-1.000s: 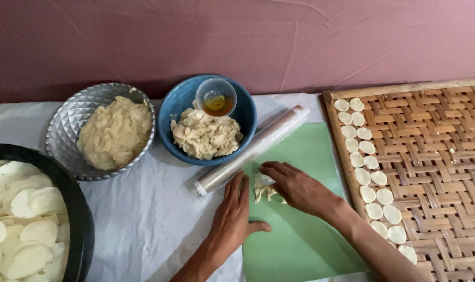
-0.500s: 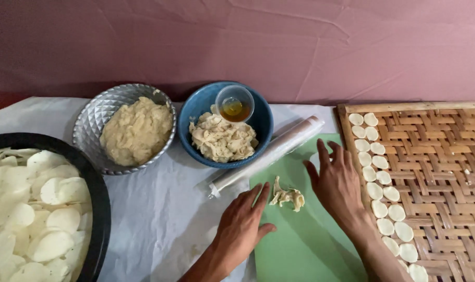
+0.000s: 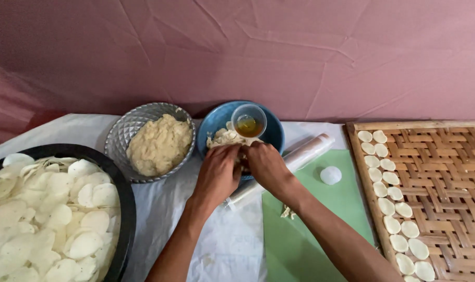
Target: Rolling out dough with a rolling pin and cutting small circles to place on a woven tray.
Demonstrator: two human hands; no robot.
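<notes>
My left hand (image 3: 217,175) and my right hand (image 3: 266,165) are side by side over the near rim of a blue bowl (image 3: 273,137), fingers curled into the pale dough scraps (image 3: 224,138) inside it. What the fingertips pinch is hidden. A small clear cup of amber liquid (image 3: 248,122) sits in the bowl. A plastic-wrapped rolling pin (image 3: 305,154) lies slanted under my right wrist. One flat white dough disc (image 3: 331,175) rests on the green mat (image 3: 321,230), with a small dough crumb (image 3: 286,212) nearer me.
A silver bowl (image 3: 123,133) holds a mound of dough (image 3: 159,144) to the left. A large black tray (image 3: 120,180) with several white discs (image 3: 55,209) fills the lower left. A woven bamboo tray (image 3: 446,183) with rows of discs (image 3: 388,206) stands right. Pink wall behind.
Both hands left the green mat and moved up to the blue bowl. The scrap they handled is gone from the mat centre; a round disc now lies near the pin.
</notes>
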